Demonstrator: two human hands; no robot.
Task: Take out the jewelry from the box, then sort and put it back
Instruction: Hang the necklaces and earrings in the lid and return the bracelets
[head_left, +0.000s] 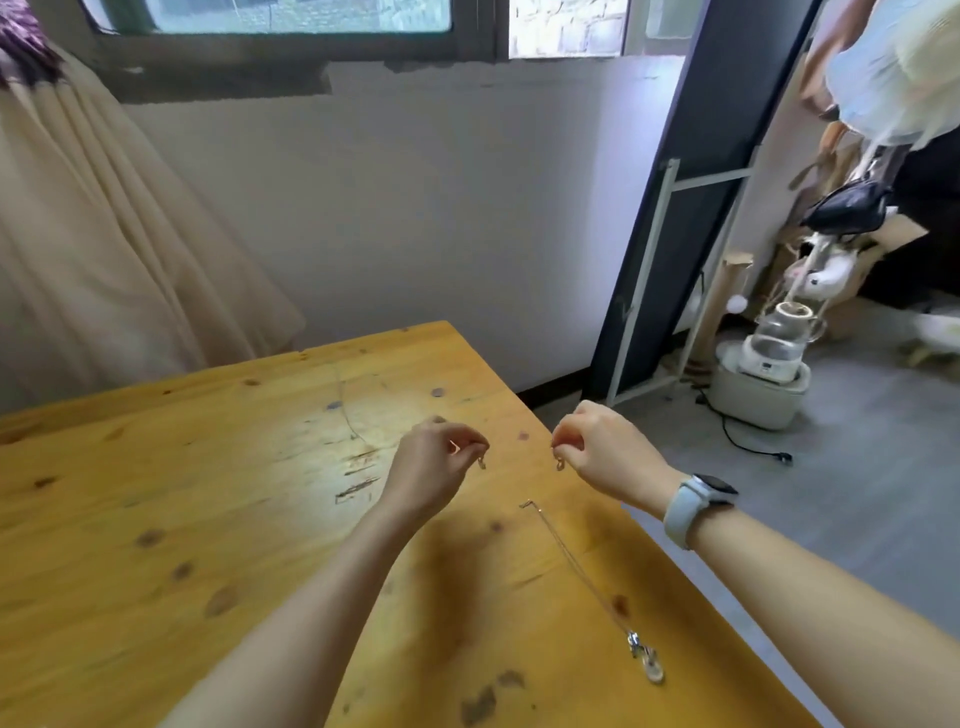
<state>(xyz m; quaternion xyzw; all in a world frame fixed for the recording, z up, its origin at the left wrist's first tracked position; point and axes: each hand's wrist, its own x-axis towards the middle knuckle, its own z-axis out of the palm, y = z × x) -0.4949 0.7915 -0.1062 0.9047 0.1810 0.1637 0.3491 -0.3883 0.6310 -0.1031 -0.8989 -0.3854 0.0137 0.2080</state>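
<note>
My left hand (434, 462) is raised over the wooden table (208, 519) and pinches a small metal end piece (482, 463) that dangles from its fingertips. My right hand (597, 447), with a pale watch on the wrist, pinches a matching small piece (559, 464) at the same height. The two hands are about a hand's width apart; any chain between them is too thin to see. A fine silver necklace (576, 566) lies stretched on the table below my right hand, and its clear pendant (649, 665) lies near the table's right edge. No jewelry box is in view.
The table's right edge (613, 499) runs diagonally beneath my right hand, with grey floor beyond. A tall dark mirror (675, 182) leans on the wall. A white appliance (763, 374) with a cord and clutter stand on the floor at right. A cream curtain (104, 234) hangs at left.
</note>
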